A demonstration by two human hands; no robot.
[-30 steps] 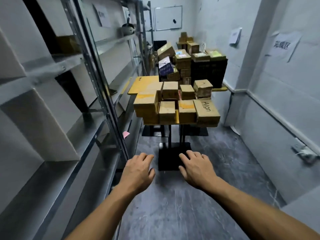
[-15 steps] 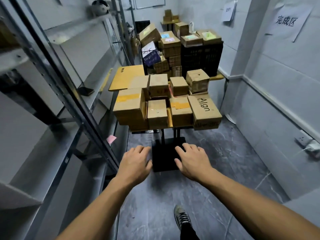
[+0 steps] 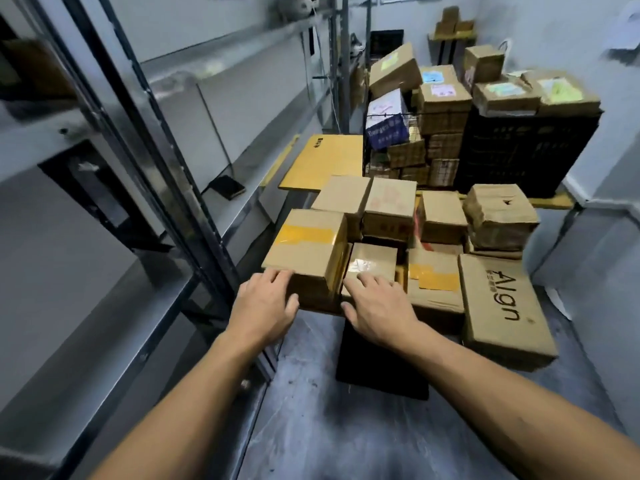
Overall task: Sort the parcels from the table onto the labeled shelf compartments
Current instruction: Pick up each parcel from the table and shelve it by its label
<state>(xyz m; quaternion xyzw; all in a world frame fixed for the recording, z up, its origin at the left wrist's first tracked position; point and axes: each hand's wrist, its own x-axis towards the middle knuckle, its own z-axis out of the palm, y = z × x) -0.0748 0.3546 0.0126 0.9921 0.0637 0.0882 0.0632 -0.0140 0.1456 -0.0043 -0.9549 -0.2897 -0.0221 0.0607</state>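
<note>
**A:** What is our left hand [image 3: 266, 303] doing?

**B:** It is resting on the near corner of the box with yellow tape [image 3: 304, 244]. The fingers are lying loose on the top and are not wrapping round it, so the hand is open.

**A:** And our right hand [image 3: 377, 306]?

**B:** It is lying on the small box with shiny tape [image 3: 372, 263], just beside the first box. The fingers are lying flat on the top and the thumb is pointing down by the front side. It is open too — only touching, not grabbing.

**A:** Where are the parcels sitting?

**B:** They are sitting on the desk [image 3: 554, 202] in front of us, packed close together in rows. The two boxes we are touching are sitting at the near edge, on the left. The big box saying "Align" [image 3: 502, 303] is sitting at the near right corner.

**A:** Where is the shelf [image 3: 194, 71] standing?

**B:** It is standing on our left, near the desk. It is grey metal and it is running along the wall.

**A:** What are we seeing farther back?

**B:** A black crate [image 3: 526, 150] is standing at the far end, with more boxes piled on it and beside it. Down below, the black foot [image 3: 377, 362] of the desk is sitting on the grey floor [image 3: 329, 427].
</note>
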